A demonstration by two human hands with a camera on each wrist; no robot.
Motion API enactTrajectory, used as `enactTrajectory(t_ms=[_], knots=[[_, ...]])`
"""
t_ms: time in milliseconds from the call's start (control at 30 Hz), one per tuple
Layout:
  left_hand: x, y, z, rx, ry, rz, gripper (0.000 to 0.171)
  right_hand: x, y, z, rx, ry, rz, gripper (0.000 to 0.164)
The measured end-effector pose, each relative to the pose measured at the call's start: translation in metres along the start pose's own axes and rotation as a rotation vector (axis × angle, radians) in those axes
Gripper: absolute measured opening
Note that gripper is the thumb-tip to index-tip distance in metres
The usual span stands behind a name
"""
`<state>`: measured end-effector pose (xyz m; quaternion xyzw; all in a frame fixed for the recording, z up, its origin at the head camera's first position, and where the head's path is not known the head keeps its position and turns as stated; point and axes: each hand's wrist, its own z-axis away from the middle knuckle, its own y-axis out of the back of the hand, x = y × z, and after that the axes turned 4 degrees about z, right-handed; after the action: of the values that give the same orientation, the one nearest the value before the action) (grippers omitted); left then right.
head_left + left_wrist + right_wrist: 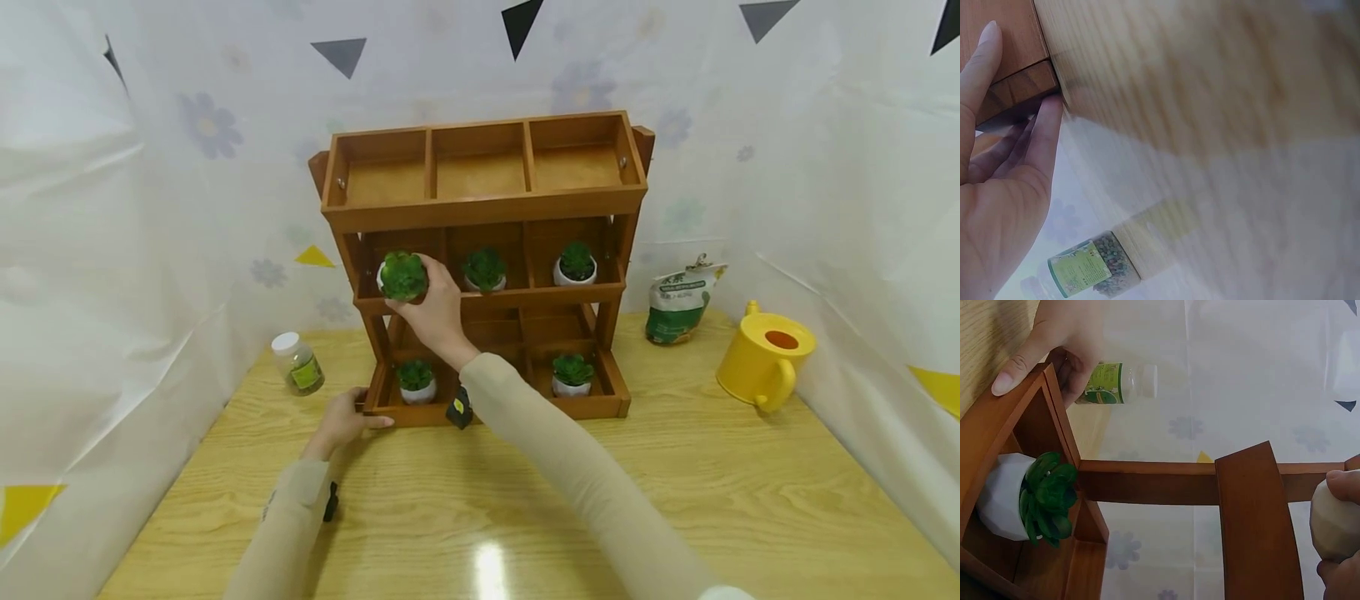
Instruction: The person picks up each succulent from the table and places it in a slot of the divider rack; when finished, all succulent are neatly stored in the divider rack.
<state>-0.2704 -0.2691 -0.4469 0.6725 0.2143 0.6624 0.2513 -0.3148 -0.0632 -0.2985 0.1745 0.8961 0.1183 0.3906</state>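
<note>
My right hand (437, 310) grips a potted succulent (403, 277) by its white pot, in front of the left compartment of the wooden shelf's middle tier. At the right edge of the right wrist view, thumb and fingers pinch that faceted pot (1330, 528). The bottom left corner of the wooden plant shelf (487, 208) is in my left hand (345, 423). In the left wrist view its thumb lies on the front board (1013, 31) and the fingers reach round the side. A succulent (1047, 497) in a white pot sits in the bottom left compartment.
On the middle tier stand two more succulents (485, 268), (576, 262); another succulent (572, 373) is at bottom right. A lidded jar of granules (298, 365) stands left of the shelf. To the right are a clipped green-and-white bag (678, 304) and a yellow watering can (761, 358).
</note>
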Motion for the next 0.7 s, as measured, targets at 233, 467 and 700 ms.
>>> enactTrajectory(t_ms=[233, 467, 700], knots=[[-0.0047, -0.0027, -0.0005, -0.006, -0.007, 0.026, 0.072, 0.0086, -0.0046, 0.0017, 0.04, -0.017, 0.007, 0.066], [-0.0053, -0.0023, -0.0012, -0.005, -0.002, 0.025, 0.074, 0.0085, -0.0094, -0.0013, 0.037, -0.034, 0.008, 0.066], [-0.0035, -0.0008, -0.0015, -0.012, -0.006, 0.006, 0.078, 0.0027, -0.0105, -0.0066, -0.022, -0.111, 0.018, 0.068]])
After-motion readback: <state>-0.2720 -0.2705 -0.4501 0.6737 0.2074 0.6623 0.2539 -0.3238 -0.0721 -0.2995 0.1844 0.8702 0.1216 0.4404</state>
